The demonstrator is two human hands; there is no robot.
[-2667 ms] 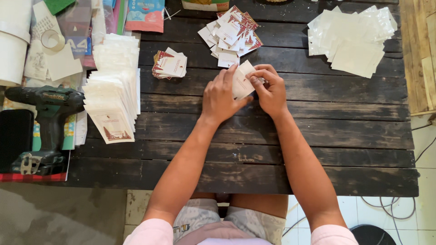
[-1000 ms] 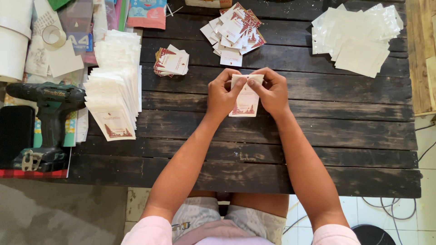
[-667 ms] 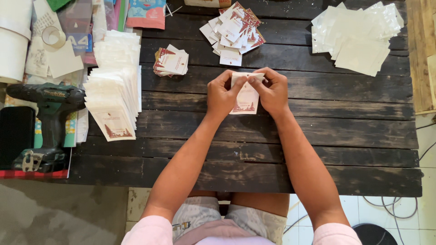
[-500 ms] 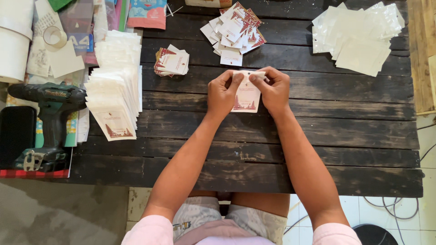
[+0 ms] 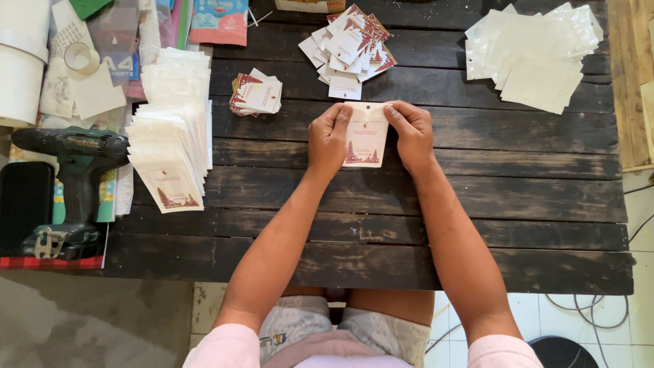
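A small white pouch [image 5: 365,136] with a card showing red tree shapes inside lies flat on the dark wooden table [image 5: 422,204]. My left hand [image 5: 328,140] pinches its left edge and my right hand [image 5: 410,133] pinches its right edge near the top. Just beyond my hands lies a loose heap of printed cards [image 5: 349,49]. A small neat stack of the same cards [image 5: 256,94] sits to its left.
A long overlapping row of filled pouches [image 5: 170,129] runs down the left side. Empty clear pouches [image 5: 531,54] are piled at the back right. A green cordless drill [image 5: 71,184], tape roll [image 5: 80,58] and papers crowd the far left. Cables lie on the tiled floor.
The pouch was held by its top edge with both thumbs pressing along it. My hands have slid out to its two sides and the pouch now lies flat.
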